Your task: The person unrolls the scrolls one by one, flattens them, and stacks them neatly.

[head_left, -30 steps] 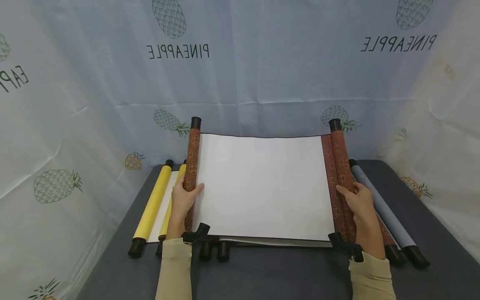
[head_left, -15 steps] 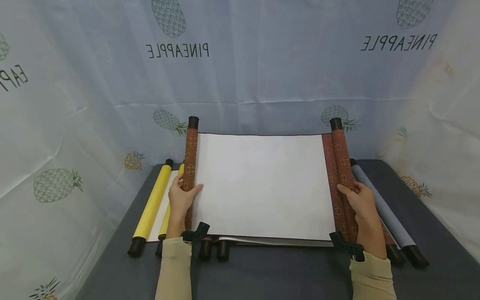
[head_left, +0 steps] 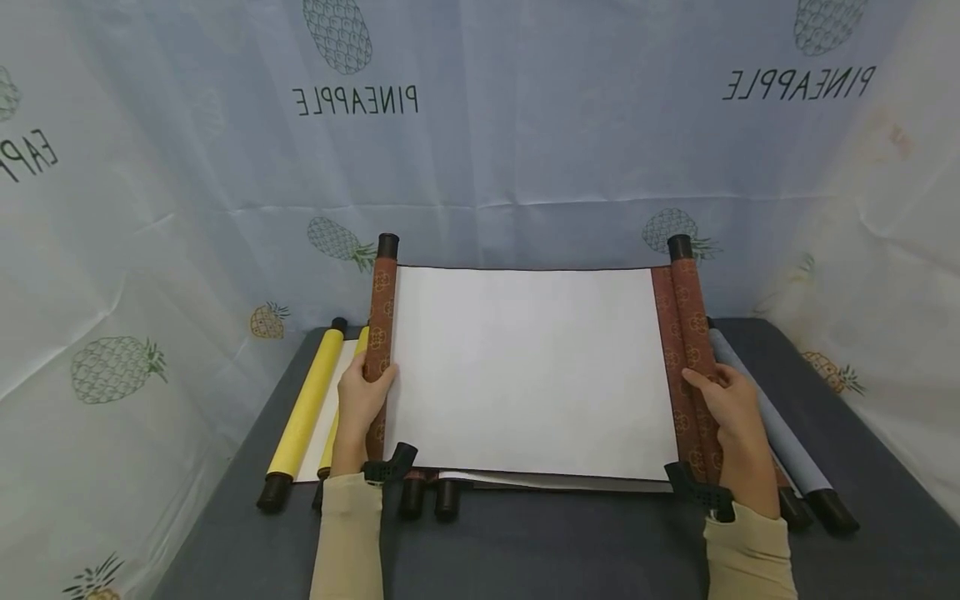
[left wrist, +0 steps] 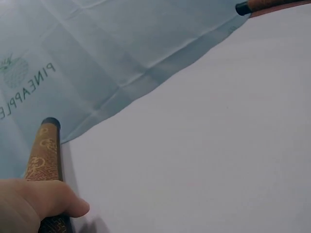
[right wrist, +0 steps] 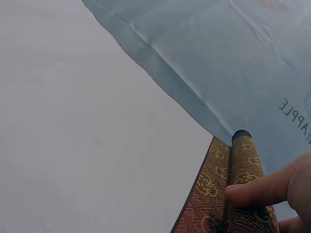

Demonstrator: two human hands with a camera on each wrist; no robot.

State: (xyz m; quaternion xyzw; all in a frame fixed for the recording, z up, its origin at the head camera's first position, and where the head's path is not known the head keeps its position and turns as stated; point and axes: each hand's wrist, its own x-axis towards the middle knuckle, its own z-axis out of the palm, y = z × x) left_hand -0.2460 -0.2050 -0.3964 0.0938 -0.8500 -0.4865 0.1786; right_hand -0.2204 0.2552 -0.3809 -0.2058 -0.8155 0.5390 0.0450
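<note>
The open scroll [head_left: 525, 371] stretches sideways between the hands above the desk [head_left: 570, 550], both rollers pointing away from the person: left hand [head_left: 362, 404] fingers grip the left roller [head_left: 382, 308], right hand [head_left: 733, 408] fingers the right roller [head_left: 690, 308].

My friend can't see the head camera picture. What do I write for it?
A person's left hand and right hand hold open a brown-edged white scroll. A yellow scroll at left and a grey scroll at right lie on a dark table, before a pineapple curtain.
</note>
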